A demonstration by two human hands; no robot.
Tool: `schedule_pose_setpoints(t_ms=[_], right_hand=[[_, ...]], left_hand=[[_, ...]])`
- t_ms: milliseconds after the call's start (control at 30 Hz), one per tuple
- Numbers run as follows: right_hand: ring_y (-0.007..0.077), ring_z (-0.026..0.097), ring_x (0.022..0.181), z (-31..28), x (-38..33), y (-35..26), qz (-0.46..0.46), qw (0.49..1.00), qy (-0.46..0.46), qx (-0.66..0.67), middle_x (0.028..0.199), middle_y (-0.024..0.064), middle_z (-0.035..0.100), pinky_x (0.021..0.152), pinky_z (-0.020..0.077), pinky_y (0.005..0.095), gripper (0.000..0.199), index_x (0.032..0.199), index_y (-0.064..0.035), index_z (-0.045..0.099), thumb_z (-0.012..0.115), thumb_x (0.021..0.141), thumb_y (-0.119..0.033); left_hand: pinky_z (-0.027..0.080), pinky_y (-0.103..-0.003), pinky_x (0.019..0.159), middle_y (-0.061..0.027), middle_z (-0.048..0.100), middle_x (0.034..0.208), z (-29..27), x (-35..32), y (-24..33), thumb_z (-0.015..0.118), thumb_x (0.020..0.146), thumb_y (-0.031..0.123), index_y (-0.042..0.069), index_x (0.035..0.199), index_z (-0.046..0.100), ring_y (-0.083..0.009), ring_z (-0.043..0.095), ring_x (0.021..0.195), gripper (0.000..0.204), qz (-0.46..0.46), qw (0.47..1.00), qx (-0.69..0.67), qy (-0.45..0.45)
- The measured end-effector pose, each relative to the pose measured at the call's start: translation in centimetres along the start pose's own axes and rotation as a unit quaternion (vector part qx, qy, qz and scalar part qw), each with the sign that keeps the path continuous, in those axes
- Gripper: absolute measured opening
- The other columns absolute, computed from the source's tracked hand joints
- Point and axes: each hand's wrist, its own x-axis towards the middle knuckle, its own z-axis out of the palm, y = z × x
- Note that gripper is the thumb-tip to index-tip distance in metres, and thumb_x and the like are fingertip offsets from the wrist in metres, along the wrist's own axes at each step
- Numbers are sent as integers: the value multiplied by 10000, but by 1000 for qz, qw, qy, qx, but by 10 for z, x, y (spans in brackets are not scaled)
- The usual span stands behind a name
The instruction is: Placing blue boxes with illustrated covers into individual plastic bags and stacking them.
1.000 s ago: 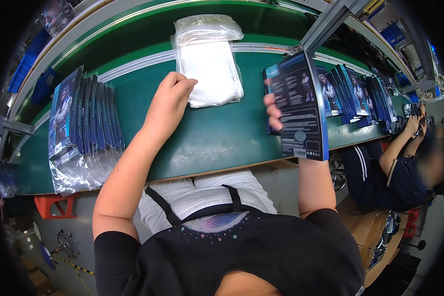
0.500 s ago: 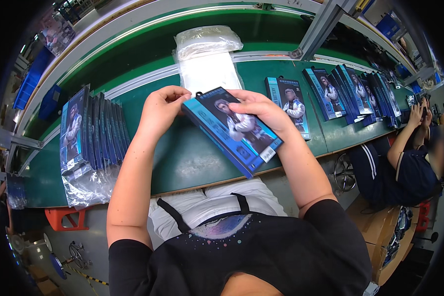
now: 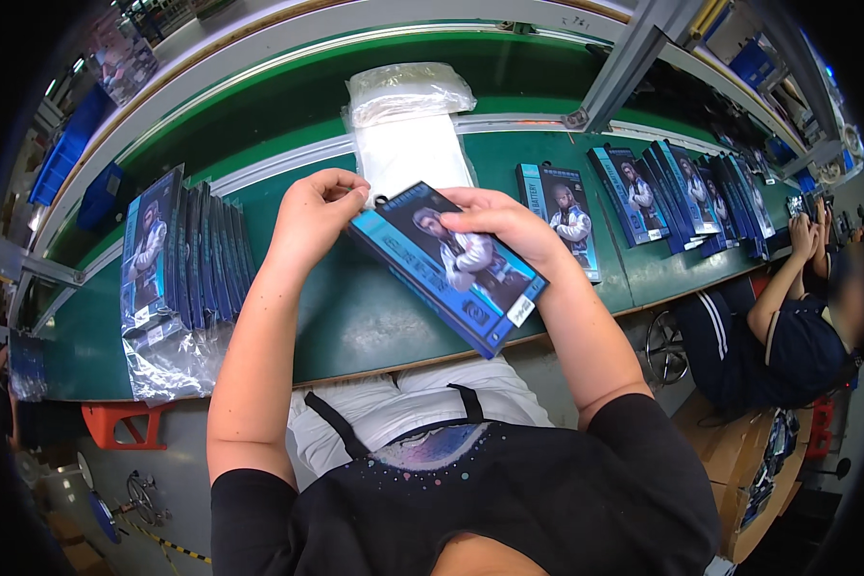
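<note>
Blue box (image 3: 448, 266) | left hand (image 3: 317, 209) pinches top corner | right hand (image 3: 504, 223) clasps far edge

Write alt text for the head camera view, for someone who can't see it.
Both hands, left hand and right hand, hold a flat blue box over a green belt. Bagged boxes stand at left, clear bags lie ahead, more boxes lie right.

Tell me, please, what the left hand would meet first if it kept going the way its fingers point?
Probably the top edge of the blue box, right at the left hand's fingertips; depth is unclear, though.
</note>
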Motion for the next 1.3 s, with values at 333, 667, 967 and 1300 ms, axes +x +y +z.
schedule_pose_setpoints(t_ms=[333, 667, 967, 1300], right_hand=[[155, 637, 914, -5, 0, 8, -33, 996, 49, -69, 1063, 164, 639, 819, 500, 256, 642, 1350, 108, 322, 651, 823, -53], [178, 607, 987, 7, -3, 32, -137, 960, 217, -110, 1111, 170, 600, 842, 489, 272, 442, 1238, 107, 423, 588, 852, -31], [96, 613, 701, 19, -20, 34, -164, 955, 244, -27, 809, 94, 656, 626, 490, 217, 163, 808, -10, 558, 712, 796, -61], [99, 604, 868, 42, -42, 35, -68, 971, 123, -192, 990, 100, 646, 700, 475, 205, 441, 1165, 65, 538, 718, 773, -26]], left_hand=[[471, -253, 683, -45, 627, 761, 3, -4, 12, 621, 776, 23, -1, 941, 660, -111, 581, 725, 171, 64, 985, 157, 10], [475, -284, 669, -92, 604, 748, 16, -25, 18, 587, 774, -20, 8, 962, 640, -134, 578, 691, 197, 190, 951, 244, -7], [489, -240, 660, -43, 622, 819, 12, -35, 7, 648, 860, 140, -23, 1065, 561, -91, 608, 772, 276, 33, 992, -121, -35], [532, -349, 824, -147, 634, 1027, 29, -53, 11, 606, 873, 163, -49, 1121, 537, -231, 646, 914, 334, -141, 836, -528, -48]])
